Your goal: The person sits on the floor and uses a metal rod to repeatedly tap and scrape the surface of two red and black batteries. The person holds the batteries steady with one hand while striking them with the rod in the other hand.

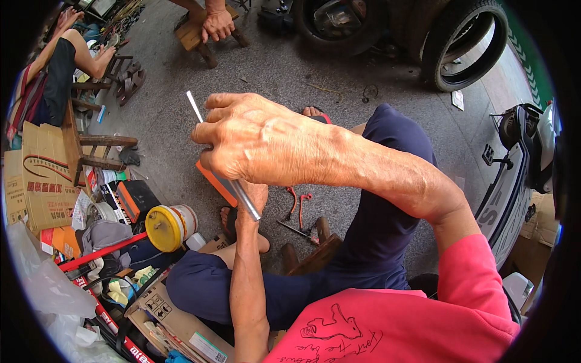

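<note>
Close in, the right hand [257, 142] is wrapping tightly around a thin metal rod [247, 202], hiding its middle. The rod's long axis is slanting from upper left to lower right, its pale tip poking out above the knuckles. Behind that hand, the left hand [253, 196] is mostly hidden; its grip cannot be told. An orange flat piece [216, 181] is peeking out beside the rod. Farther off, red-handled pliers [298, 204] are lying on the concrete floor [290, 66].
</note>
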